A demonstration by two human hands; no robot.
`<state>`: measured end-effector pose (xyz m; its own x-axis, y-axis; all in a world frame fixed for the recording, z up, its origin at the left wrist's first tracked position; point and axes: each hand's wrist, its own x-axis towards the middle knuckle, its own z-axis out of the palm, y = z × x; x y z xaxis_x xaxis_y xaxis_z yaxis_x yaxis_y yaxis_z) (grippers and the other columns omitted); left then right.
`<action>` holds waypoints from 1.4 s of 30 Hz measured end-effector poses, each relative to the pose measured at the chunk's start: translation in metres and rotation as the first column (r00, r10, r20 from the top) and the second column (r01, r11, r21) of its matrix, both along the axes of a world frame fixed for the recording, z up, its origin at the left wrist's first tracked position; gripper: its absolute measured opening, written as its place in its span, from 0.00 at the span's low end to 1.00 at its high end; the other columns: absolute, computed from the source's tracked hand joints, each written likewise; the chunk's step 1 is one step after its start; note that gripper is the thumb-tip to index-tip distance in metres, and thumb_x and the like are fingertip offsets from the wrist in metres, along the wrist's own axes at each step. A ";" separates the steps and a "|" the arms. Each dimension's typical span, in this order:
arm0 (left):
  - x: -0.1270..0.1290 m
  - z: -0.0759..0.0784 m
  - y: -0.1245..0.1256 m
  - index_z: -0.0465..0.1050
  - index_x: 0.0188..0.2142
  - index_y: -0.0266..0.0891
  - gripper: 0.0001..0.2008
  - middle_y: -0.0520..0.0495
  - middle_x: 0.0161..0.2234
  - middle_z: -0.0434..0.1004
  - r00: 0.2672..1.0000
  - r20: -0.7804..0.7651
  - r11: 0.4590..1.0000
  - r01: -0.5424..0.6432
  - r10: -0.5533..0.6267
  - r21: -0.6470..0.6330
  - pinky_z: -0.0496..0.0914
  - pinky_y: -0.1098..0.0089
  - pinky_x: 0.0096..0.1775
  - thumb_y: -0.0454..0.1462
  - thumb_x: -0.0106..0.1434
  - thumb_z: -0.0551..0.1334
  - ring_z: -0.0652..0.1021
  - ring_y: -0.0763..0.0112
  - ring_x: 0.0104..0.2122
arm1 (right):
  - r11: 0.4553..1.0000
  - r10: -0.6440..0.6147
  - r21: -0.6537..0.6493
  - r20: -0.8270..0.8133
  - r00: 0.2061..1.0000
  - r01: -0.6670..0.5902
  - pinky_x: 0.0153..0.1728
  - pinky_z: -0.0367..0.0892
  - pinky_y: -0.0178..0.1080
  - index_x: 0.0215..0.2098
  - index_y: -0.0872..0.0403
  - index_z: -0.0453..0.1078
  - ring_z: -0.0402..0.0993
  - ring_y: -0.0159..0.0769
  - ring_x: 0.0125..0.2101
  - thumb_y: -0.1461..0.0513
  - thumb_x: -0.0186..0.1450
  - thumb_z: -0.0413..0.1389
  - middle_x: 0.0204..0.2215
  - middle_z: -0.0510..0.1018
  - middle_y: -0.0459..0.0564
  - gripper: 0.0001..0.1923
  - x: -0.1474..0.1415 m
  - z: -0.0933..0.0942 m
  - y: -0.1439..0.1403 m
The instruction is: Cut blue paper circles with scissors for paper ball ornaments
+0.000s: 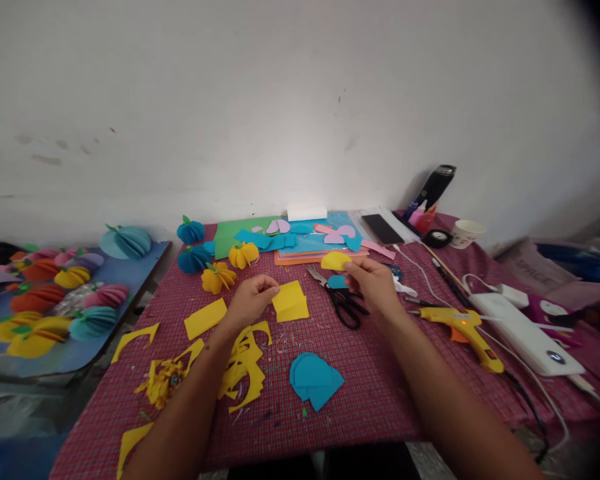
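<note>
We see a white paper cup [466, 233] at the far right of the counter [370, 393]; what it holds we cannot tell. Next to it a small red holder [424, 220] carries a few glue bottles and pens, leaning against a dark flask [436, 185].

Our left hand [250, 300] hovers just over the checked cloth with its fingers curled together, their tips pinching the near edge of a folded yellow paper square [291, 301], which lies at the middle of the counter. Our right hand [375, 283] is raised a little above the black scissors [345, 303], thumb and forefinger pinching a yellow paper disc [336, 261] by its lower rim. Both forearms reach in from the near edge, slightly converging.

Blue paper circles [314, 380] lie stacked near us, yellow offcuts [243, 363] to their left, and a yellow glue gun [467, 330] rests to the right. A side tray [80, 353] on the left holds finished paper pumpkins [70, 277].
</note>
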<state>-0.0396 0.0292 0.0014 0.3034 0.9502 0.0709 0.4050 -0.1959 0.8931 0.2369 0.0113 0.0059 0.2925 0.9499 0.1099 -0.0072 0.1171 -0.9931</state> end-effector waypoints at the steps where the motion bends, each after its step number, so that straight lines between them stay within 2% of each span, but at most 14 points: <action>1: 0.000 0.000 0.000 0.71 0.32 0.37 0.10 0.52 0.26 0.70 1.000 0.003 1.000 -0.007 0.007 0.002 0.63 0.73 0.28 0.43 0.59 0.59 0.69 0.74 0.25 | 0.999 -0.048 0.027 0.028 0.998 0.047 0.13 0.54 0.30 0.26 0.55 0.71 0.59 0.25 0.13 0.56 0.57 0.60 0.13 0.69 0.40 0.10 0.008 0.001 0.002; 4: -0.001 -0.002 0.002 0.71 0.32 0.37 0.10 0.51 0.26 0.70 1.000 -0.003 1.000 -0.018 0.018 -0.001 0.62 0.73 0.27 0.43 0.59 0.59 0.69 0.74 0.25 | 0.993 -0.108 0.055 0.106 0.988 0.102 0.12 0.52 0.30 0.25 0.55 0.70 0.58 0.25 0.12 0.57 0.56 0.60 0.12 0.67 0.39 0.09 0.022 0.002 0.006; 7: -0.002 -0.005 0.003 0.71 0.32 0.37 0.11 0.51 0.26 0.71 1.000 -0.016 1.000 -0.014 0.014 0.001 0.63 0.73 0.27 0.43 0.58 0.59 0.69 0.73 0.25 | 0.997 0.053 -0.063 0.111 0.992 -0.046 0.11 0.53 0.29 0.28 0.54 0.69 0.60 0.26 0.11 0.58 0.55 0.60 0.12 0.68 0.39 0.08 0.016 -0.002 0.004; 10: -0.001 -0.009 0.004 0.72 0.33 0.37 0.11 0.50 0.27 0.73 0.999 -0.033 1.000 0.005 -0.006 -0.021 0.64 0.73 0.28 0.42 0.58 0.58 0.71 0.73 0.26 | 0.956 0.261 -0.168 0.127 0.957 -0.239 0.10 0.54 0.27 0.31 0.54 0.68 0.64 0.26 0.11 0.59 0.56 0.59 0.15 0.72 0.40 0.07 -0.004 -0.007 -0.001; 12: 0.000 -0.011 0.003 0.73 0.34 0.36 0.11 0.50 0.27 0.74 0.998 -0.048 0.998 0.027 -0.029 -0.053 0.64 0.73 0.27 0.42 0.58 0.57 0.71 0.72 0.25 | 0.925 0.354 -0.205 0.152 0.923 -0.321 0.10 0.54 0.27 0.31 0.54 0.68 0.66 0.26 0.12 0.60 0.57 0.57 0.18 0.75 0.41 0.06 -0.017 -0.011 -0.005; 17: 0.003 -0.013 -0.001 0.76 0.35 0.37 0.12 0.50 0.27 0.76 0.985 -0.127 0.993 0.113 -0.116 -0.035 0.64 0.73 0.28 0.40 0.58 0.56 0.73 0.72 0.25 | 0.869 0.469 -0.263 0.170 0.867 -0.419 0.11 0.54 0.26 0.32 0.53 0.65 0.66 0.26 0.13 0.59 0.59 0.55 0.25 0.79 0.44 0.06 -0.032 -0.018 -0.013; 21: 0.008 -0.011 -0.004 0.77 0.35 0.38 0.12 0.50 0.29 0.78 0.976 -0.155 0.987 0.158 -0.156 0.001 0.65 0.73 0.29 0.37 0.59 0.56 0.74 0.72 0.27 | 0.831 0.542 -0.286 0.219 0.811 -0.478 0.13 0.55 0.28 0.31 0.53 0.66 0.65 0.27 0.14 0.58 0.61 0.55 0.18 0.74 0.41 0.06 -0.036 -0.017 -0.017; 24: 0.010 -0.009 -0.007 0.78 0.34 0.38 0.11 0.49 0.30 0.78 0.969 -0.192 0.986 0.163 -0.154 0.029 0.66 0.73 0.30 0.35 0.58 0.56 0.75 0.71 0.28 | 0.844 0.535 -0.238 0.308 0.787 -0.481 0.18 0.57 0.30 0.28 0.54 0.68 0.65 0.28 0.17 0.60 0.60 0.56 0.17 0.71 0.40 0.05 -0.041 -0.015 -0.020; 29: 0.011 -0.006 -0.009 0.78 0.35 0.39 0.12 0.49 0.31 0.79 0.956 -0.241 0.978 0.191 -0.166 0.084 0.65 0.72 0.30 0.33 0.57 0.55 0.75 0.71 0.29 | 0.891 0.441 -0.133 0.484 0.756 -0.435 0.28 0.63 0.34 0.28 0.53 0.70 0.69 0.33 0.26 0.62 0.59 0.55 0.26 0.75 0.45 0.03 -0.047 -0.022 -0.021; 33: 0.010 -0.011 -0.009 0.78 0.35 0.40 0.12 0.50 0.31 0.79 0.958 -0.238 0.979 0.184 -0.158 0.092 0.66 0.73 0.31 0.34 0.58 0.55 0.75 0.71 0.29 | 0.902 0.352 -0.038 0.638 0.685 -0.429 0.38 0.64 0.39 0.28 0.52 0.70 0.71 0.38 0.36 0.65 0.59 0.54 0.33 0.76 0.48 0.04 -0.050 -0.029 -0.020; 36: 0.010 -0.014 -0.008 0.78 0.35 0.40 0.12 0.50 0.31 0.79 0.963 -0.224 0.983 0.169 -0.150 0.071 0.67 0.73 0.32 0.35 0.58 0.56 0.75 0.71 0.30 | 0.901 0.333 -0.035 0.696 0.636 -0.433 0.38 0.63 0.39 0.28 0.52 0.70 0.71 0.38 0.36 0.66 0.59 0.53 0.32 0.76 0.48 0.05 -0.052 -0.029 -0.021; 42: 0.008 -0.011 -0.008 0.77 0.38 0.39 0.12 0.49 0.32 0.79 0.964 -0.218 0.983 0.170 -0.152 0.064 0.68 0.72 0.34 0.35 0.58 0.55 0.75 0.70 0.31 | 0.909 0.314 -0.063 0.753 0.578 -0.411 0.31 0.61 0.36 0.27 0.53 0.67 0.69 0.36 0.30 0.66 0.59 0.53 0.28 0.74 0.47 0.04 -0.055 -0.029 -0.024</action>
<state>-0.0314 0.0214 -0.0096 0.4685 0.8812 0.0633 0.5402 -0.3425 0.7687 0.1821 -0.0129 -0.0226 -0.2988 0.9257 0.2321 0.6480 0.3753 -0.6628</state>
